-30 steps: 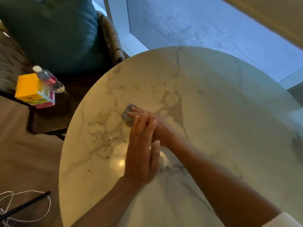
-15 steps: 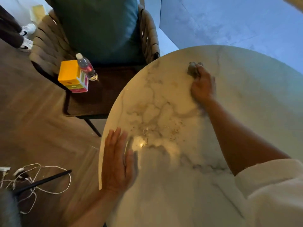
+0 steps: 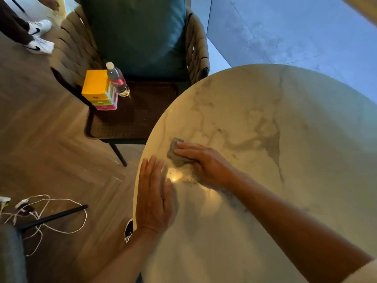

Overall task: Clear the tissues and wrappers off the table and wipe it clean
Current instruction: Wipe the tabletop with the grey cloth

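Observation:
A round white marble table point(image 3: 285, 123) fills the right of the head view. My right hand point(image 3: 206, 162) lies flat on a small grey cloth point(image 3: 175, 153) near the table's left edge, with straight fingers pressing it onto the marble. My left hand point(image 3: 155, 199) rests flat and open on the table's left rim, just below the cloth, fingers pointing away from me. Small dark specks lie on the marble between the two hands. No tissues or wrappers show on the tabletop.
A woven chair with a teal cushion point(image 3: 138, 35) stands beyond the table's left edge. On its dark seat sit a stack of coloured boxes point(image 3: 98, 88) and a water bottle point(image 3: 117, 78). White cables point(image 3: 40, 211) lie on the wooden floor. A person's shoes point(image 3: 39, 35) show at top left.
My right hand has swept the cloth from the far side of the table back to its near left edge, close to my left hand. The left hand has stayed flat on the rim.

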A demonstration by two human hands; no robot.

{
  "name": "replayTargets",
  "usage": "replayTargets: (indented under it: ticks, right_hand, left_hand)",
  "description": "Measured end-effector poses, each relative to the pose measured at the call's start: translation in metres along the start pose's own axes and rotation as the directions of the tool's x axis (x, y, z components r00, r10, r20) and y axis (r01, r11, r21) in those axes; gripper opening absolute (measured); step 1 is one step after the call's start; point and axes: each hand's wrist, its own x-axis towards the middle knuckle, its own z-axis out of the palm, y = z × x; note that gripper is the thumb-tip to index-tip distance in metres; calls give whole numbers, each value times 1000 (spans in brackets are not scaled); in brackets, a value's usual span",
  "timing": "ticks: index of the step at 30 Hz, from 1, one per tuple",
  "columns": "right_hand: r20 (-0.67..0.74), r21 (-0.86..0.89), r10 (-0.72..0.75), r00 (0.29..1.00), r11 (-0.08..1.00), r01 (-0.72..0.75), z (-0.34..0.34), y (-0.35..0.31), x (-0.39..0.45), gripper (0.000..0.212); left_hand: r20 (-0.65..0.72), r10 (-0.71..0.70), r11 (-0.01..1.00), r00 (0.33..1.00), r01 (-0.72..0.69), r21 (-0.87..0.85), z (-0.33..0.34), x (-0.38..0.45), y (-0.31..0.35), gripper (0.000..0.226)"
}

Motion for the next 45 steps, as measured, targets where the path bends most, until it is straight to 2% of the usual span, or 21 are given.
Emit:
replayTargets:
  ticks: [2,4,7,9,13,18,23,25,29,31,33,35,37,40,42,43,45]
  right_hand:
    - [2,118,72,997,990,-71,-6,-3,-2,40]
    - [-119,206,185,975,966,-158,-24,0,9,43]
    - [-430,137,213,877,976,-170,-60,22,45,43]
    - [-507,84,229,831,973,-216,-75,35,71,43]
    - [-417,-6,293,860,946,-325,-56,61,107,40]
    - [-211,-113,161,964,976,-188,-11,34,106,45]
    - [-22,-135,45,999,990,-48,6,-8,73,45]
    - [27,-117,29,999,993,-26,16,-20,55,43]
    - [121,-58,-97,988,993,105,43,-39,18,38]
    - [103,18,-52,993,999,50,45,-49,9,40]
    - [19,166,96,995,981,-98,35,-58,3,41]
    - [-147,271,240,960,943,-195,12,-54,-5,47]
    - [-330,325,309,892,924,-200,-19,-34,-16,50]
    - [-562,299,446,697,895,-332,-64,11,-44,52]
    - [-638,279,530,559,835,-474,-86,39,-72,52]
    - [-652,239,551,520,801,-549,-92,51,-81,52]
    - [-626,143,566,537,760,-635,-91,67,-81,53]
  left_hand:
    - [-5,13,1000,1000,-13,-5,0,0,1,45]
    - [4,43,999,999,-43,-2,0,1,2,44]
    - [23,26,1000,999,-26,15,0,2,0,43]
    - [30,2,1000,1000,-3,27,-1,2,-1,42]
    - [37,-43,997,998,40,63,-1,1,-1,43]
    - [25,-77,990,997,74,119,0,0,-7,43]
    - [16,-76,993,997,74,90,0,0,-8,44]
    - [-11,-78,995,997,78,68,1,1,-7,44]
    - [-47,-99,995,994,100,6,0,1,-9,46]
    - [-59,-101,993,993,97,-67,-2,1,-10,47]
    - [-59,-139,972,989,124,-198,-9,0,-8,49]
    - [-58,-167,949,984,145,-282,-18,-1,-7,49]
    - [-58,-175,947,983,152,-283,-23,-7,-10,51]
    - [-19,-193,941,981,179,-288,-25,-16,-13,51]
    - [7,-134,952,991,131,-278,-24,-18,-12,51]
    - [14,-113,958,994,113,-264,-24,-17,-12,51]
    - [17,-117,962,993,117,-246,-25,-17,-12,52]
